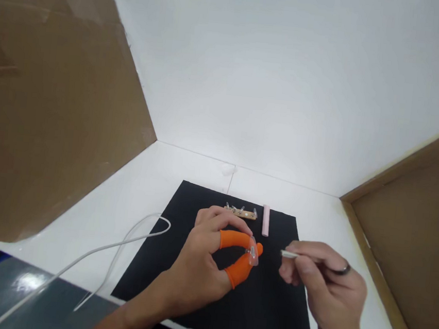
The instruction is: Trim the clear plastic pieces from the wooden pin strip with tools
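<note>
My left hand (pixel 204 266) wears orange finger cots on its thumb and index finger. Between those fingertips it pinches a small clear plastic piece (pixel 253 252) with a shiny greyish spot on it. To the right, my right hand (pixel 323 278) is closed on a thin pale stick (pixel 289 254), whose tip points left toward the clear piece without touching it. A dark ring circles one finger of that hand. Behind my left hand lies a small wooden strip (pixel 243 214) with several clear, shiny little pieces standing on it. A pale pink bar (pixel 266 220) lies beside the strip.
Both hands are over a black mat (pixel 268 303) on a white surface. A white cable (pixel 106 247) loops in from the left onto the mat's edge. Brown cardboard panels (pixel 65 108) flank the space, with a white wall (pixel 269 86) at the back.
</note>
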